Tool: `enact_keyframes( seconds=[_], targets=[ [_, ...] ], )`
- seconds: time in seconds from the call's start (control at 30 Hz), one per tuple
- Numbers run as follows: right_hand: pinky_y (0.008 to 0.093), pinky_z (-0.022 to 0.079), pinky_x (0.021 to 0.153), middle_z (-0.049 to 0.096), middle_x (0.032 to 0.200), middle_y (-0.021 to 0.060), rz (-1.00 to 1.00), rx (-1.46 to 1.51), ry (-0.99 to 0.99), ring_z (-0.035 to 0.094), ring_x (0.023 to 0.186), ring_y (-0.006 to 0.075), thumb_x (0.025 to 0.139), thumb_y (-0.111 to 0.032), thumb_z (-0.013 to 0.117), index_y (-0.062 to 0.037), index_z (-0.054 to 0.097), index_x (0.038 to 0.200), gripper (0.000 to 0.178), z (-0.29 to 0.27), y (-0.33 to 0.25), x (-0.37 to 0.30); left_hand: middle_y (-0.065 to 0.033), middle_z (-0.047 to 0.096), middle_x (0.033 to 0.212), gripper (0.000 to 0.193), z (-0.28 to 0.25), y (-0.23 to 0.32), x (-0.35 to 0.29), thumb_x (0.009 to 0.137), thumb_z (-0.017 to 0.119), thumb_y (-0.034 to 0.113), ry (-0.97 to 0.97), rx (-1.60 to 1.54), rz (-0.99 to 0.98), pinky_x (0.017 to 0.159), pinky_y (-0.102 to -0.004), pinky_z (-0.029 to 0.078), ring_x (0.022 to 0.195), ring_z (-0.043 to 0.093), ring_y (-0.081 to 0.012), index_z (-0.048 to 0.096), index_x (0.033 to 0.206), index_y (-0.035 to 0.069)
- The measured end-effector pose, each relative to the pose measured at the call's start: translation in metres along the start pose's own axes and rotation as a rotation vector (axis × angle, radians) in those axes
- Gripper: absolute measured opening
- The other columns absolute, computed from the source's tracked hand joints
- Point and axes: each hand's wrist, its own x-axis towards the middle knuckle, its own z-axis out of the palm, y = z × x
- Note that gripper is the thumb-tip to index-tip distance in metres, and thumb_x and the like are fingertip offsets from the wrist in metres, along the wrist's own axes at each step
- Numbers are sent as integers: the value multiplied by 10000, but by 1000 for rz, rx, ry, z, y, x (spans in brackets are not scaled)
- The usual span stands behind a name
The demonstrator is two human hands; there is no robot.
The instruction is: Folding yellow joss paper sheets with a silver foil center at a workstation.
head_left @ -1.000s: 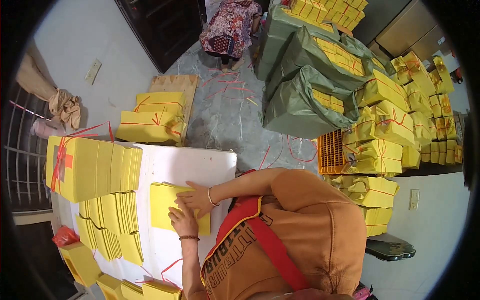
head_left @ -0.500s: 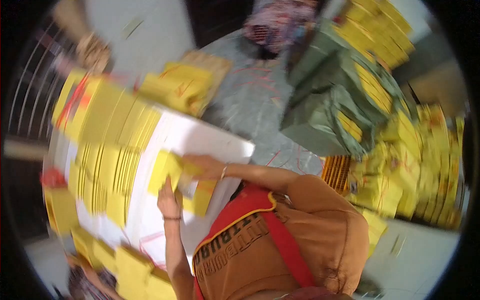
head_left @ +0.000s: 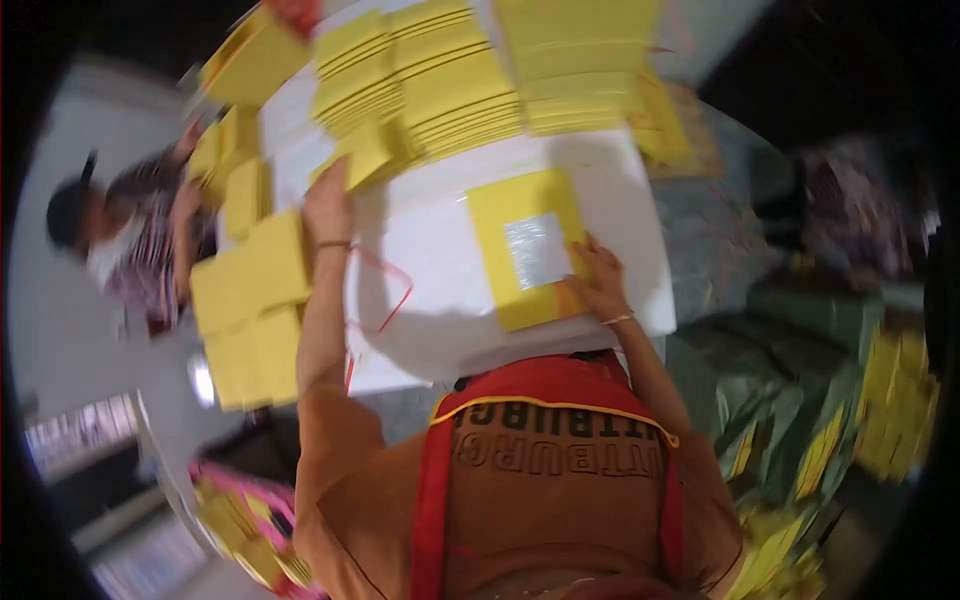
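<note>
A yellow paper bundle (head_left: 485,235) with a shiny silver rectangle (head_left: 535,252) lies flat on the white tabletop (head_left: 430,280) in front of me. My right hand (head_left: 598,280) rests on its right edge, fingers spread. Farther left, my left hand (head_left: 328,205) is closed at the corner of another yellow bundle (head_left: 378,152), which sits tilted against the near end of the stacked rows. My left fingertips are partly hidden there. Neat rows of yellow bundles (head_left: 455,85) fill the far part of the table.
More yellow stacks (head_left: 255,270) stand along the left, where another person (head_left: 130,235) works. A red cord (head_left: 400,290) lies on the tabletop. Green sacks (head_left: 750,385) with yellow bundles stand right of me. A pink-edged container (head_left: 245,490) is behind on the left.
My view has swung round to the left. My hands, together over one yellow bundle before, are now apart: the left has reached to the stacked rows, the right stays by a bundle on the table.
</note>
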Motion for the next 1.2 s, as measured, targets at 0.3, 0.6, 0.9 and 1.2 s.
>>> enact_keyframes(
  seconds=[0.3,0.6,0.9,1.2],
  targets=[
    [438,185,1030,364,1367,113,141,107,-11,334,1250,251,728,-342,632,-193,516,1210,517,4,-1,8,-143,475,1262,737,86,-20,22,684,624,27,-298,214,165,896,-411,410,1093,469,-319,356,1350,196],
    [415,151,1040,342,1383,103,147,118,-17,284,1275,229,740,-310,628,-167,516,1217,510,3,-9,0,-69,409,1335,736,72,-22,27,745,579,-6,-387,224,94,914,-449,360,1172,409,-287,301,1373,260],
    [430,172,1037,350,1373,102,117,102,-4,306,1254,253,719,-346,639,-169,516,1209,535,7,-6,2,-163,370,1342,494,82,-46,28,918,357,386,-369,-70,181,969,-471,297,1191,368,-341,351,1349,144],
    [426,158,1043,340,1379,104,151,80,-41,290,1267,240,728,-323,630,-171,509,1223,533,3,-9,3,-164,288,1390,572,83,-28,19,911,315,502,-429,261,173,969,-504,276,1227,310,-347,270,1386,186]
  ],
)
